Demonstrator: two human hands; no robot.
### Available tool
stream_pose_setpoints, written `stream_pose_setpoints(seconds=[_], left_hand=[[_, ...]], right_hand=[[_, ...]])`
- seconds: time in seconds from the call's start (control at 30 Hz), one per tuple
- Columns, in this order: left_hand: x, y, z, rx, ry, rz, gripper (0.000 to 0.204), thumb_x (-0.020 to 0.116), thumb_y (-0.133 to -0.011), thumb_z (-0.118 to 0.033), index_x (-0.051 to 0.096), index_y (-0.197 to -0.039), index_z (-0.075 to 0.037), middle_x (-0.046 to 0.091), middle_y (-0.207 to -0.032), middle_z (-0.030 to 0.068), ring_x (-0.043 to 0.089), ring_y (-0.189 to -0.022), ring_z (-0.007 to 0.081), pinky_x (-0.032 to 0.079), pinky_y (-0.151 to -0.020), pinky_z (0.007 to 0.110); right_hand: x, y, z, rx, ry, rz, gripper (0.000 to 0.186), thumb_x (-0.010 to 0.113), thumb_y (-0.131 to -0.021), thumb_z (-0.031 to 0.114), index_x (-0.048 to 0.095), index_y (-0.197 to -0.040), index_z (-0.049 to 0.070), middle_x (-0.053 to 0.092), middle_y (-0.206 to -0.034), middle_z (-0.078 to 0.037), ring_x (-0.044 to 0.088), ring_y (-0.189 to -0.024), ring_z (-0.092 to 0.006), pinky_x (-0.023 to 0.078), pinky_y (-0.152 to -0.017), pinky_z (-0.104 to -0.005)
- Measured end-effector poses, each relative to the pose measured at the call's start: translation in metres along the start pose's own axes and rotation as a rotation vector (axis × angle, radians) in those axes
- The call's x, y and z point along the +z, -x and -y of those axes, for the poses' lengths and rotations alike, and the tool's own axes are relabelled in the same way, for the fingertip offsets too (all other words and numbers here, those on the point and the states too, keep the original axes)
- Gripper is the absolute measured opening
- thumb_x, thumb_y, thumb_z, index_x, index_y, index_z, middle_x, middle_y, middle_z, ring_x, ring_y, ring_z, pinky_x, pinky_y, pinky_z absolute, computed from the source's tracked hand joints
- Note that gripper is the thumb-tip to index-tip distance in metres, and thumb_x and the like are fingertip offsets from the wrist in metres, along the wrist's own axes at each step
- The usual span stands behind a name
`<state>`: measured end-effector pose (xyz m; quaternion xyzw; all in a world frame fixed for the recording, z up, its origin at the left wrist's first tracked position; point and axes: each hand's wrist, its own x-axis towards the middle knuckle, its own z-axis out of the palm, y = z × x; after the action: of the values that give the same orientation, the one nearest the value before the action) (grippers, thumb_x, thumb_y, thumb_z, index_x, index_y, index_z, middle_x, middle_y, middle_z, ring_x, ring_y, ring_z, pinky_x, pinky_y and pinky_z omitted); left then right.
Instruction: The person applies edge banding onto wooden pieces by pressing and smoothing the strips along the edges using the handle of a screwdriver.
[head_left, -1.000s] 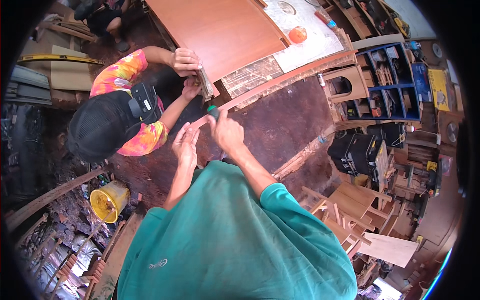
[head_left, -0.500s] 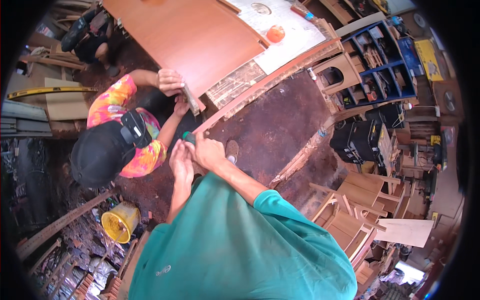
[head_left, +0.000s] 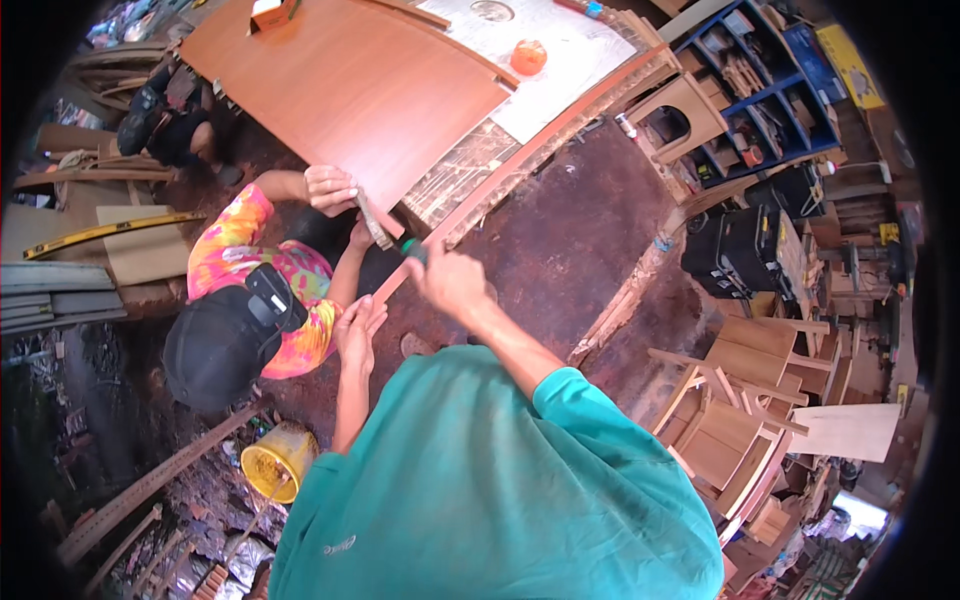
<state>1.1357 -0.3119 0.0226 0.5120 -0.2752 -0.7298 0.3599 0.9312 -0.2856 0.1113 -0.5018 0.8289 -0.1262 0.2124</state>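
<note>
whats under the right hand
The long reddish strip shows on both sides of the right hand, with a green object poking out. The object's gripped part and the strip's stretch beneath are covered.

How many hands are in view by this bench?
4: your left hand at the wooden strip, your right hand on a green tool, one co-worker's hand beside the brown panel, their other hand lower, partly hidden. More may be hidden.

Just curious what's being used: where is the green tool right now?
The green tool is left of centre in the head view, in the right hand, by the long reddish strip.
</note>
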Motion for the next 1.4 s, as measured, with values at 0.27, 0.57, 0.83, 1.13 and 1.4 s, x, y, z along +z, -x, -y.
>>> stream_pose_setpoints(seconds=[0.27,0.57,0.83,1.13,1.4], left_hand=[[-0.02,0.01,0.014,-0.06,0.408,0.112,0.051,0.053,-0.101,-0.036,0.053,-0.126,0.009,0.062,-0.121,0.0166,0.062,-0.108,0.0241,0.052,-0.093,0.035],[-0.003,0.021,0.015,0.026,0.407,0.092,0.033,0.058,-0.098,-0.02,0.055,-0.122,0.003,0.064,-0.111,0.0135,0.065,-0.096,0.0224,0.054,-0.09,0.033],[0.011,0.0,0.015,0.315,-0.251,-0.075,0.018,0.073,-0.087,-0.008,0.057,-0.092,-0.003,0.063,-0.082,0.0038,0.057,-0.071,0.011,0.047,-0.066,0.024],[0.045,-0.006,-0.029,0.407,-1.08,0.132,0.033,0.065,-0.092,-0.03,0.059,-0.105,0.0,0.069,-0.089,0.0203,0.068,-0.083,0.0365,0.052,-0.071,0.045],[0.064,0.004,-0.036,0.507,-1.517,0.11,0.043,0.06,-0.094,-0.043,0.058,-0.104,-0.001,0.069,-0.089,0.0229,0.066,-0.08,0.0432,0.052,-0.069,0.052]], right_hand=[[0.048,0.041,0.044,-0.226,-0.053,0.25,0.043,0.053,-0.096,0.036,0.044,-0.107,-0.005,0.067,-0.081,-0.027,0.069,-0.074,-0.0431,0.057,-0.067,-0.0511],[0.039,0.042,0.031,-0.199,-0.114,0.24,0.05,0.051,-0.098,0.04,0.044,-0.119,-0.005,0.066,-0.077,-0.031,0.067,-0.077,-0.0486,0.053,-0.07,-0.0573],[-0.01,-0.004,-0.022,0.131,-0.119,-0.158,0.05,0.048,-0.097,0.048,0.049,-0.111,0.0,0.065,-0.074,-0.031,0.066,-0.074,-0.0497,0.052,-0.065,-0.0592],[-0.013,-0.014,-0.036,0.059,-0.009,-0.044,0.053,0.049,-0.097,0.049,0.051,-0.107,-0.002,0.067,-0.073,-0.028,0.068,-0.072,-0.0461,0.054,-0.064,-0.0559],[-0.053,-0.058,-0.087,0.092,0.086,-0.046,0.055,0.046,-0.097,0.054,0.05,-0.109,0.0,0.067,-0.076,-0.03,0.068,-0.076,-0.0474,0.053,-0.065,-0.0568]])
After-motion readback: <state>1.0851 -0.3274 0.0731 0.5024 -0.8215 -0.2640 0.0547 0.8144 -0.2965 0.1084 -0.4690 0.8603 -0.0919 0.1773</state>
